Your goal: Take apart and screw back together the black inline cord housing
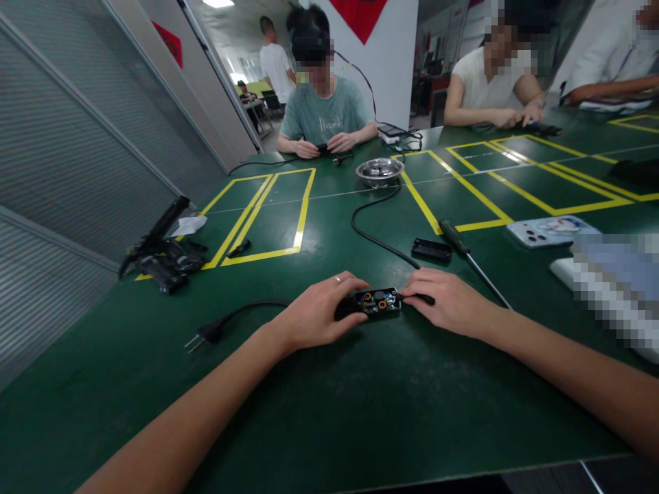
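In front of me on the green table lies a small black power adapter (381, 302) with its case off, its circuit board and copper-coloured coils facing up. My left hand (327, 309) grips its left end between thumb and fingers. At the other end, my right hand (443, 298) pinches the black cable (378, 240) where it meets the adapter. A mains plug (209, 334) with two pins rests to the left, its cord running under my left hand. Beyond my right hand are the black case cover (431, 250) and a screwdriver (456, 240) with a dark handle.
A metal bowl (379, 171) holding small parts stands farther back. Dark bagged items (167, 264) lie at the left, near a short black connector (239, 248). A phone (553, 230) is on the right. Yellow tape (303, 213) marks the table. Co-workers (327, 110) sit across.
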{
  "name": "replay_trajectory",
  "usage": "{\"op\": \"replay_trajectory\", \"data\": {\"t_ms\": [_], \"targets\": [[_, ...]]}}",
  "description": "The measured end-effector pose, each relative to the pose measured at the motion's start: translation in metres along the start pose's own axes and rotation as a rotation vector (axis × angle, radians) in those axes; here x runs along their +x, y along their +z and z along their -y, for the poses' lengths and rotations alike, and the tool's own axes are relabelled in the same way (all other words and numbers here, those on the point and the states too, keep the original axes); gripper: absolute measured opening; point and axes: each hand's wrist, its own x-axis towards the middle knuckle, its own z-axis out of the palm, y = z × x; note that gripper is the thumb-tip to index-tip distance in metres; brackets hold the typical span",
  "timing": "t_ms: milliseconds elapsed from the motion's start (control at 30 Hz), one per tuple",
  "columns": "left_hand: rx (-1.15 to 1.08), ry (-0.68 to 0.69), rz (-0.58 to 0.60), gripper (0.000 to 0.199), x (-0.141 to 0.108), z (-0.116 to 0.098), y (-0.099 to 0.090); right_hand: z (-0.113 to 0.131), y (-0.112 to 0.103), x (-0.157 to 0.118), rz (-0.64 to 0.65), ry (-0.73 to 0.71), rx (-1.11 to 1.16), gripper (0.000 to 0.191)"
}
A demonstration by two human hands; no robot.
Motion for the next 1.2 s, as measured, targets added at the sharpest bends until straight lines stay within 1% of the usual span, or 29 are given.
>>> {"op": "replay_trajectory", "data": {"t_ms": [100,133,200,300,400,467,567,600,633,667,733,800,867,1033,1100,1133,1200], "targets": [[-0.108,-0.113,0.048,0.015,-0.003,0.007,-0.010,-0.001,0.001,0.000,-0.013,-0.003,0.008,0.020],[-0.142,-0.126,0.064,0.012,-0.003,0.009,-0.011,-0.001,0.002,0.000,-0.018,-0.007,0.007,0.020],[-0.192,-0.132,0.075,0.012,-0.003,0.011,-0.012,-0.001,0.004,-0.001,-0.025,-0.015,-0.001,0.020],[-0.207,-0.143,0.070,0.012,-0.002,0.010,-0.009,0.002,0.005,-0.001,-0.039,-0.034,-0.029,0.021],[-0.184,-0.165,0.063,0.011,-0.001,0.009,-0.006,0.004,0.000,0.002,-0.025,-0.062,-0.045,0.022],[-0.170,-0.169,0.061,0.009,-0.001,0.009,-0.004,0.000,-0.006,0.004,-0.054,-0.061,-0.045,0.022],[-0.156,-0.150,0.060,0.010,0.000,0.010,-0.002,-0.018,-0.015,0.005,-0.209,0.045,-0.128,0.025],[-0.151,-0.143,0.056,0.010,0.000,0.010,-0.001,-0.027,-0.017,0.005,-0.248,0.098,-0.189,0.027],[-0.147,-0.137,0.054,0.010,0.000,0.010,0.000,-0.036,-0.018,0.004,-0.260,0.142,-0.257,0.030],[-0.146,-0.135,0.051,0.009,0.000,0.010,0.000,-0.044,-0.019,0.003,-0.243,0.175,-0.323,0.032],[-0.155,-0.136,0.059,0.009,0.000,0.011,0.000,-0.056,-0.019,0.001,-0.154,0.193,-0.424,0.034],[-0.156,-0.137,0.076,0.009,-0.001,0.011,-0.002,-0.061,-0.019,0.000,-0.065,0.184,-0.478,0.033],[-0.133,-0.133,0.091,0.009,-0.001,0.012,-0.005,-0.061,-0.019,-0.001,-0.032,0.192,-0.502,0.032],[-0.076,-0.135,0.106,0.008,-0.003,0.014,-0.010,-0.056,-0.019,-0.004,-0.065,0.292,-0.492,0.040],[-0.076,-0.142,0.104,0.009,-0.003,0.013,-0.010,-0.057,-0.019,-0.003,-0.064,0.313,-0.479,0.038],[-0.077,-0.146,0.103,0.009,-0.003,0.013,-0.010,-0.057,-0.019,-0.003,-0.075,0.324,-0.467,0.037],[-0.081,-0.157,0.104,0.010,-0.003,0.013,-0.009,-0.054,-0.021,-0.002,-0.137,0.362,-0.428,0.036]]}}
